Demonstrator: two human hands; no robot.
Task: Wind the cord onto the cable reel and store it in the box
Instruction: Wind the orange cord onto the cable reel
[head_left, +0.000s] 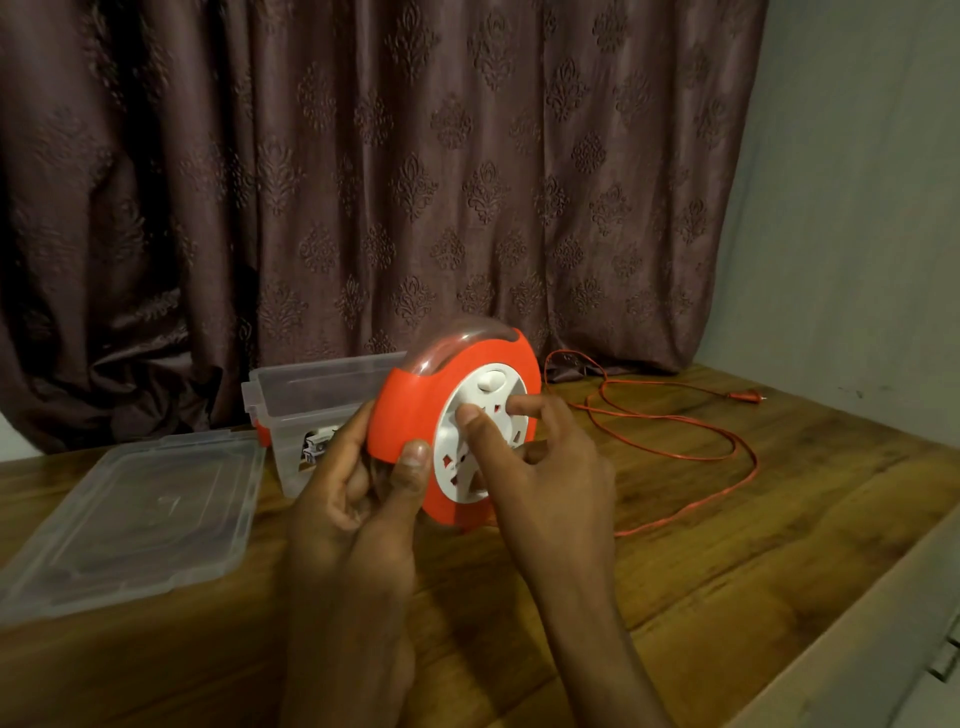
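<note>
The winding step is in hand, barely begun by the look of it: most of the cord (675, 441) lies in loose red loops on the wooden table (727, 571), its plug (748, 397) far off toward the wall. The left hand (353, 493) grips the cable reel (441, 410) at its lower left rim, thumb curled onto the orange face, fingers wrapped behind. The right hand (540, 467) has 2 fingertips pressed on the white socket disc (478, 431) — the other fingers curl loosely beneath. The reel stands upright on edge, just in front of the box (311, 395). It is orange with a clear arched top (a white knob sits near the disc's upper edge). Next comes turning that disc steadily while the left hand keeps the housing from rolling. The box is open; its lid (130, 514) lies flat to the left.
</note>
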